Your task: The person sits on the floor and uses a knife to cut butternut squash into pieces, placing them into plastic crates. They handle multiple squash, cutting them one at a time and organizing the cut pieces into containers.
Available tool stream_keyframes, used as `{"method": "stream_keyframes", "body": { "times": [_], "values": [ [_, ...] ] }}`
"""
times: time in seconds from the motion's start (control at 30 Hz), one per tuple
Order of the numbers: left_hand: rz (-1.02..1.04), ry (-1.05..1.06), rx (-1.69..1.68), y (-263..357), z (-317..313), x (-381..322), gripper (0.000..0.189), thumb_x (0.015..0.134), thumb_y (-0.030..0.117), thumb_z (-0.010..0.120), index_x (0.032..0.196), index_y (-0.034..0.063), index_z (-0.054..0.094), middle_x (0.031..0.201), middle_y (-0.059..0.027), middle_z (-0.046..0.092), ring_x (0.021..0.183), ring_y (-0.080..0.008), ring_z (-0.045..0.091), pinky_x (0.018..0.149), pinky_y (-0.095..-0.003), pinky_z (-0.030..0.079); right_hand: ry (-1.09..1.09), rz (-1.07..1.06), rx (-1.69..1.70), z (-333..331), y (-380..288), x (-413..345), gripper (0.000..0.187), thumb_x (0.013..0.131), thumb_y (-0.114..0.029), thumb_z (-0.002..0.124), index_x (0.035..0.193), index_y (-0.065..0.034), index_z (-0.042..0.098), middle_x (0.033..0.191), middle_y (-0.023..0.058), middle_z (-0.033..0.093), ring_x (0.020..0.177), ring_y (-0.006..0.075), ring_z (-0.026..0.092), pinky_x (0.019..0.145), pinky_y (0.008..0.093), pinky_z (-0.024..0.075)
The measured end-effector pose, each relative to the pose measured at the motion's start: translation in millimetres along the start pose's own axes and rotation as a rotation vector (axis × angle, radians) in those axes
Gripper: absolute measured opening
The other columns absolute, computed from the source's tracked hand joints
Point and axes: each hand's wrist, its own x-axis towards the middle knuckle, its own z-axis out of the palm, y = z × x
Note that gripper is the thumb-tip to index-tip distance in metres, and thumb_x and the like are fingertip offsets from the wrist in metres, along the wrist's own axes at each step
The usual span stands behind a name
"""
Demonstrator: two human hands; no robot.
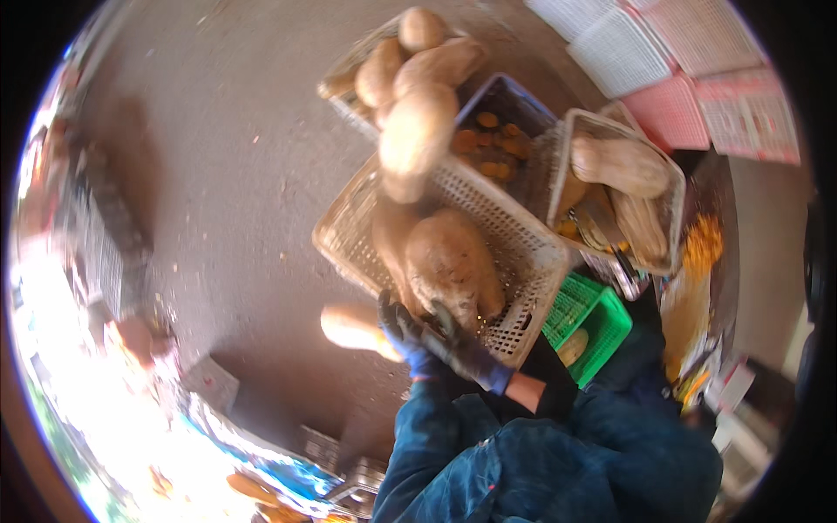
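Observation:
My left hand (402,327), in a dark work glove, is at the near edge of a dirty plastic crate (539,245), its fingers raised and apart. Close beside it, my right hand (458,343) in a similar glove reaches over the rim, next to the lower end of a large tan squash (451,261). Neither hand visibly grips anything, though contact with the squash is hard to judge. More squash lie in this crate. A blurred pale squash (412,140) spans its far edge. Another squash (353,327) is left of my left hand, outside the crate.
A second crate of squash (340,101) stands beyond. At right are a blue crate with orange pieces (503,85), a crate with squash and a knife (677,229), and a green basket (614,333). Stacked white and pink crates (667,111) stand at upper right.

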Motion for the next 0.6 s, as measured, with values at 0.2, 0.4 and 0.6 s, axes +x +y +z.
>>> {"method": "stream_keyframes", "body": {
  "times": [0.2, 0.4, 0.6],
  "values": [
    [-0.041, -0.156, 0.114, -3, -41, -16, 0.049, 0.1, 0.014, 0.06, 0.146, 0.0007, 0.053, 0.144, -0.0255, 0.053, 0.133, -0.0417, 0.051, 0.114, -0.047, 0.039, 0.095, 0.355, 0.317, -68, -15, -39, 0.043, 0.107, -0.019, 0.058, 0.146, -0.0009, 0.052, 0.124, 0.0124, 0.069, 0.1, 0.0144, 0.07, 0.087, 0.0294, 0.058],
    [-0.412, -0.21, 0.052, -92, -194, -43, 0.041, 0.104, 0.018, 0.062, 0.141, 0.0014, 0.059, 0.14, -0.0173, 0.062, 0.13, -0.028, 0.057, 0.111, -0.0388, 0.044, 0.211, 0.451, 0.278, -14, -25, -106, 0.04, 0.109, -0.012, 0.051, 0.148, -0.0041, 0.05, 0.122, 0.0134, 0.07, 0.094, 0.0174, 0.072, 0.081, 0.0307, 0.0596],
    [-1.11, 0.108, -0.201, -252, -312, -194, 0.043, 0.099, 0.024, 0.069, 0.136, 0.0032, 0.064, 0.123, -0.007, 0.068, 0.103, -0.0142, 0.061, 0.09, -0.0311, 0.051, -0.034, 0.363, 0.409, 56, -32, -118, 0.037, 0.109, -0.012, 0.052, 0.146, -0.0048, 0.053, 0.123, 0.0136, 0.069, 0.095, 0.0163, 0.071, 0.084, 0.0297, 0.0591]
  ]
}}
